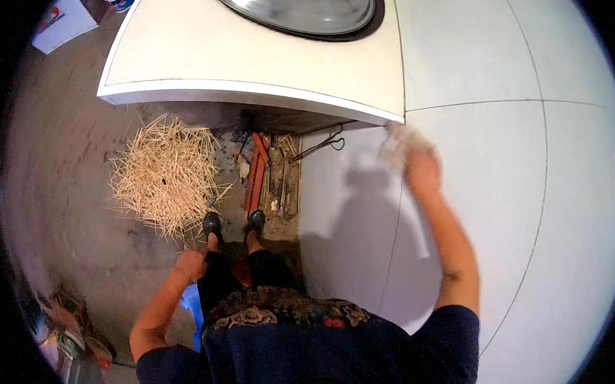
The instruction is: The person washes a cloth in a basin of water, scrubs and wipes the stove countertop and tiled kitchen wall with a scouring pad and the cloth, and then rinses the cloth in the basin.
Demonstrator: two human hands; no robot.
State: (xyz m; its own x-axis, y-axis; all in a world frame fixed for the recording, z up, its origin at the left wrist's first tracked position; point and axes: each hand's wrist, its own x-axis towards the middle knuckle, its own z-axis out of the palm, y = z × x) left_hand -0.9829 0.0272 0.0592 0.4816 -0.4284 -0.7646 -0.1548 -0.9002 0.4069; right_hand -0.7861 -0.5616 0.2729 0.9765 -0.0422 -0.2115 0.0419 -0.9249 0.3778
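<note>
My right hand point(423, 171) is closed on a pale, crumpled cloth point(397, 147), blurred by motion. It is at the white tiled wall point(476, 186), just beside the front corner of the cream stove counter point(248, 48). A shadow of my head and arm falls on the tiles below the cloth. My left hand point(191, 264) is down by my left knee, curled into a fist. Nothing shows sticking out of it, and its inner side is hidden.
A round metal lid point(308, 6) sits on the counter. Below lie a straw heap point(165, 176), reddish bars point(255, 170), sticks of wood point(280, 172) and metal tongs point(323, 145) leaning at the wall. A blue stool point(192, 301) is beside my left leg; clutter point(72, 335) stands lower left.
</note>
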